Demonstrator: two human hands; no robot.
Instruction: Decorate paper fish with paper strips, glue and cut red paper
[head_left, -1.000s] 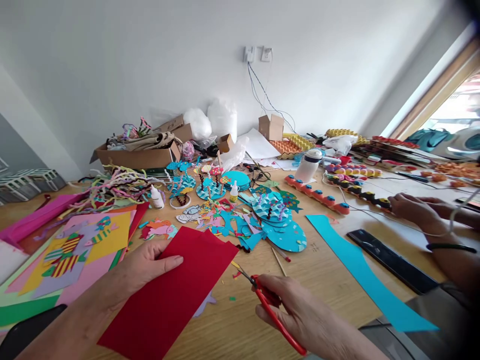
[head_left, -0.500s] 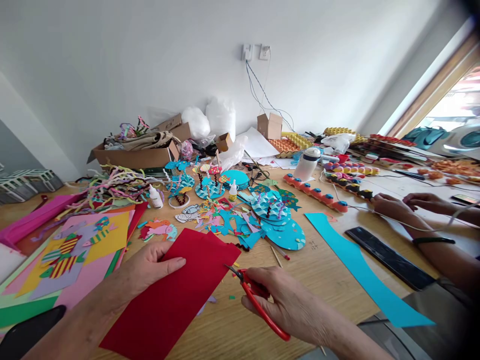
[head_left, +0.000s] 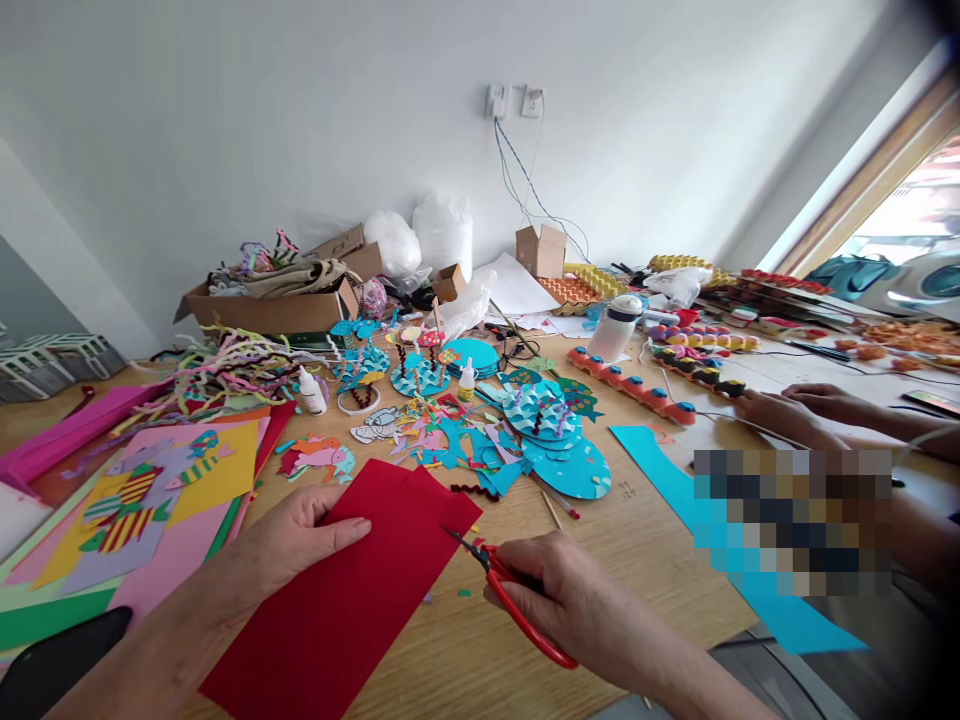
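Head view, worktable with craft materials.

Item: red card [head_left: 337,600], 1 sheet, aslant above the near part of the table [head_left: 450,660]. Left hand [head_left: 315,530]: grasping its left edge, thumb on top. Right hand [head_left: 551,590]: gripping red-handled scissors [head_left: 525,632], blade tips at the card's right edge.

Risks (judged): card could flex or swing, being pinched at 1 side only, and the cut would then stray; a tilted wrist could tear the edge; the dark pipe cleaner [head_left: 476,490] just beyond could snag on the blades.

Surface: wood-grain tabletop; mixed paper scraps [head_left: 450,445]; 2 small white bottles, left [head_left: 312,392] and right [head_left: 466,378]; coloured sheets [head_left: 217,500] at left; blue strip [head_left: 660,475] at right; co-worker's hands [head_left: 784,418] beyond it.

Room: pale wall [head_left: 300,100], 2 sockets [head_left: 497,101], trailing cables; cardboard box [head_left: 262,313] against the wall; bright window [head_left: 915,210] at far right.
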